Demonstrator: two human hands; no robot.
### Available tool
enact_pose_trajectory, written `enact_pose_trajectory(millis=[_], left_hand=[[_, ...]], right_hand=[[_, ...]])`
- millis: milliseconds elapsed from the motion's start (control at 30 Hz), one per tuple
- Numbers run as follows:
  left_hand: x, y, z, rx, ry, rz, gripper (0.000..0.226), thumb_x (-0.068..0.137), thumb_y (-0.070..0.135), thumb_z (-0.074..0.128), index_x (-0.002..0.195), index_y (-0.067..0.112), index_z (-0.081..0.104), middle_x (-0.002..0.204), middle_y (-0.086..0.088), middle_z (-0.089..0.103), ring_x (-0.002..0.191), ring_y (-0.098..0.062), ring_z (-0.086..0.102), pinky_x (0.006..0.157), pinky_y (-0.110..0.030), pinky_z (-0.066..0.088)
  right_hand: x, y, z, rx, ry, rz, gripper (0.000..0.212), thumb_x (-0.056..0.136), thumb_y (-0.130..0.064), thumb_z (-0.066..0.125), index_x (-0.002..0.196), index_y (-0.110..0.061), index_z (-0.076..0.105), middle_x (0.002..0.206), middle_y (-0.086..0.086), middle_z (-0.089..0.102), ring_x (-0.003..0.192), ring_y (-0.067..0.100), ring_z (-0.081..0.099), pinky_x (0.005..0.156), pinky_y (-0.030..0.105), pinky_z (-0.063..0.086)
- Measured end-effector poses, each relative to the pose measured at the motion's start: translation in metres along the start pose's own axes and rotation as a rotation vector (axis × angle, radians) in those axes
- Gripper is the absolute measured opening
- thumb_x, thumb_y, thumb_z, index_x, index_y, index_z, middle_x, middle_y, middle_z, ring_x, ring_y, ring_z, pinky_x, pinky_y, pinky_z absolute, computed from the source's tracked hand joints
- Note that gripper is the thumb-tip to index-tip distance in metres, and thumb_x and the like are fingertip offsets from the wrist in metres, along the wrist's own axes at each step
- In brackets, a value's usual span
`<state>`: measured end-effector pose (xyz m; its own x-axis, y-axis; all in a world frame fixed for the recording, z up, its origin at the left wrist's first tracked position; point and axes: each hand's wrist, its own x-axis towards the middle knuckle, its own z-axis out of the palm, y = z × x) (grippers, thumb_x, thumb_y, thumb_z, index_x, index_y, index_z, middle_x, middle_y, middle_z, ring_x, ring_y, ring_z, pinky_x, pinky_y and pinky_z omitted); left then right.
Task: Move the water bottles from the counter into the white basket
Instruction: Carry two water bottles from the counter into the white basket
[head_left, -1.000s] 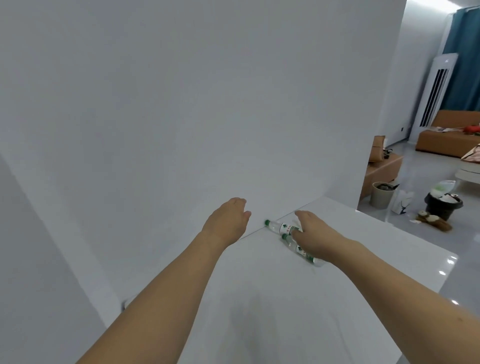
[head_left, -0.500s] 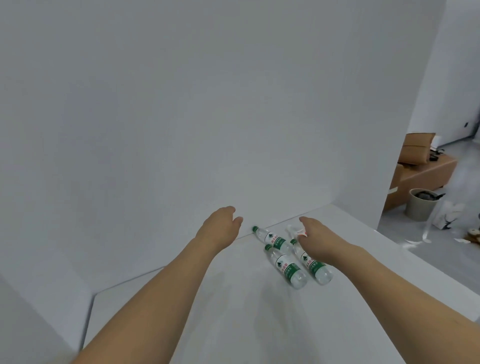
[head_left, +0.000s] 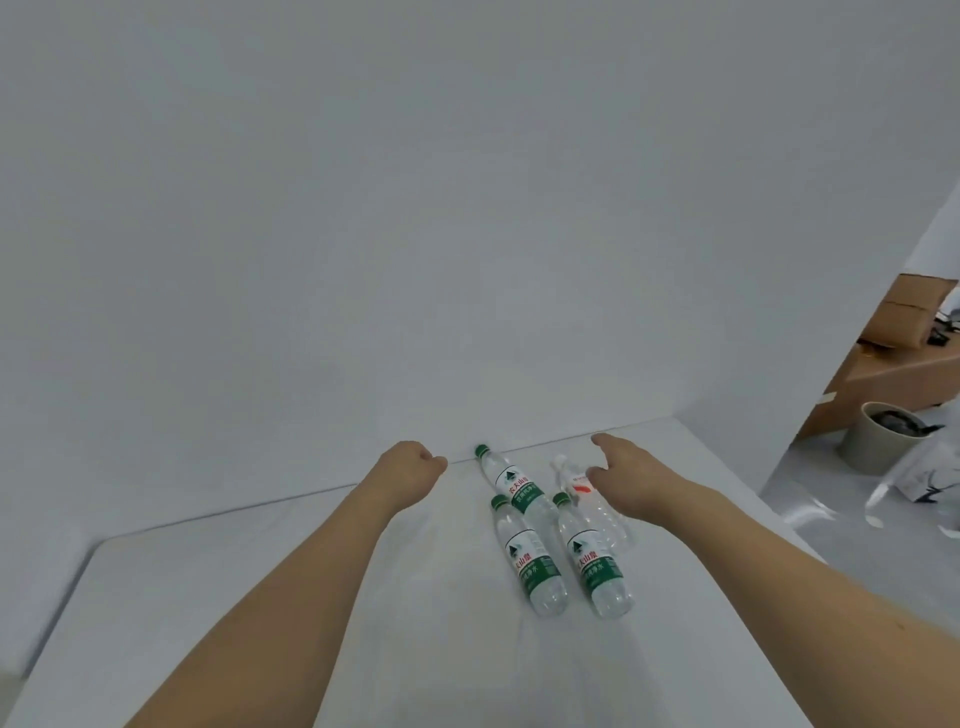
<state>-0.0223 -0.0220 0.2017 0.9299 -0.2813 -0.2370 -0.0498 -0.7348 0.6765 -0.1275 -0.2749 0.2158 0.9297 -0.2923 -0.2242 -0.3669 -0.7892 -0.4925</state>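
A: Where they lie on the white tabletop, how are the bottles arranged?
B: Three clear plastic green-capped bottles and one clear white-capped bottle lie flat near the wall.
A: State of the hands?
B: Left hand loosely curled, empty. Right hand spread above the white-capped bottle, grasping nothing; contact cannot be determined.

**What the view leaves unclear**

The right hand covers part of the white-capped bottle, whose red label is too blurred to read. The left hand shows only its back, fingers curled out of sight. The cardboard boxes are cut by the right edge. The grey bin holds dark contents too small to identify.
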Motion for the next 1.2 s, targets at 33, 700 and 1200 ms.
enact_pose_trajectory(millis=[33,700,1200], left_hand=[[0.009,0.001,0.008,-0.03,-0.008,-0.026,0.025,0.095,0.027,0.051,0.076,0.015,0.04,0.074,-0.004,0.037,0.068,-0.019,0.035,0.06,-0.03,0.026],[0.156,-0.018,0.225,-0.226,-0.055,-0.525,0.044,0.09,0.04,0.055,0.122,0.009,0.053,0.097,0.003,0.053,0.073,-0.006,0.049,0.063,-0.022,0.042],[0.215,-0.081,0.29,-0.179,0.069,-0.734,0.051,0.044,0.061,0.043,0.083,0.03,0.053,0.094,0.01,0.021,0.089,-0.013,0.014,0.079,-0.033,0.029]], right_hand=[[0.01,0.005,-0.005,-0.01,-0.014,0.006,0.058,0.099,-0.022,0.039,0.152,-0.013,0.017,0.159,0.009,0.019,0.143,0.026,0.022,0.113,0.036,0.021],[0.292,0.059,0.095,0.141,-0.402,-0.079,0.059,0.091,-0.028,0.046,0.144,-0.007,0.03,0.147,0.013,0.039,0.119,0.024,0.044,0.088,0.033,0.034],[0.381,0.065,0.214,0.27,-0.472,0.064,0.048,0.056,-0.053,0.07,0.08,-0.014,0.056,0.074,0.01,0.071,0.06,0.026,0.07,0.065,0.039,0.059]])
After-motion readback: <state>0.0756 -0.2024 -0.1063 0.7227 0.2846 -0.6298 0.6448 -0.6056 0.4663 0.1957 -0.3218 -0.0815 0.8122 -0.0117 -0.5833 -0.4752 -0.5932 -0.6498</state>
